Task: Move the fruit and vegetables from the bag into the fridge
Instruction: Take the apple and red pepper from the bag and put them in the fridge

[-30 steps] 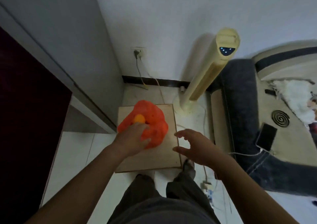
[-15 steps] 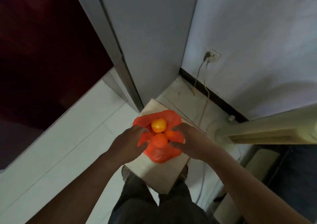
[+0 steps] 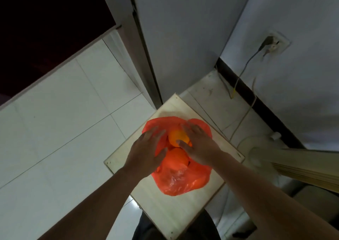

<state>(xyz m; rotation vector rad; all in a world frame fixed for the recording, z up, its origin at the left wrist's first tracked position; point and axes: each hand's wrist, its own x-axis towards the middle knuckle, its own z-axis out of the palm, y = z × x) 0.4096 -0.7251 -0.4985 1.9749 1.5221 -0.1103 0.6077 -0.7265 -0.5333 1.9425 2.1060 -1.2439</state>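
Note:
An orange-red plastic bag (image 3: 185, 182) lies open on a pale wooden board (image 3: 165, 208) in front of me. Two oranges show in its mouth: a bright one (image 3: 176, 137) and a second (image 3: 176, 159) just below it. My left hand (image 3: 146, 151) holds the bag's left flap, thumb inside the opening. My right hand (image 3: 200, 146) is on the right side, with fingers and thumb closed around the bright orange. The grey fridge (image 3: 174, 37) stands right behind the board, its dark red front (image 3: 45, 28) to the left.
A cream tower fan (image 3: 302, 166) leans in from the right, its round base by the board. A wall socket (image 3: 275, 45) with a plug and loose cables (image 3: 244, 115) is behind it. White floor tiles (image 3: 64, 120) lie to the left. My legs are under the board's near edge.
The view has swung left and closer to the bag. My right hand went from the bag's right edge onto the upper orange. My left hand stayed on the left flap.

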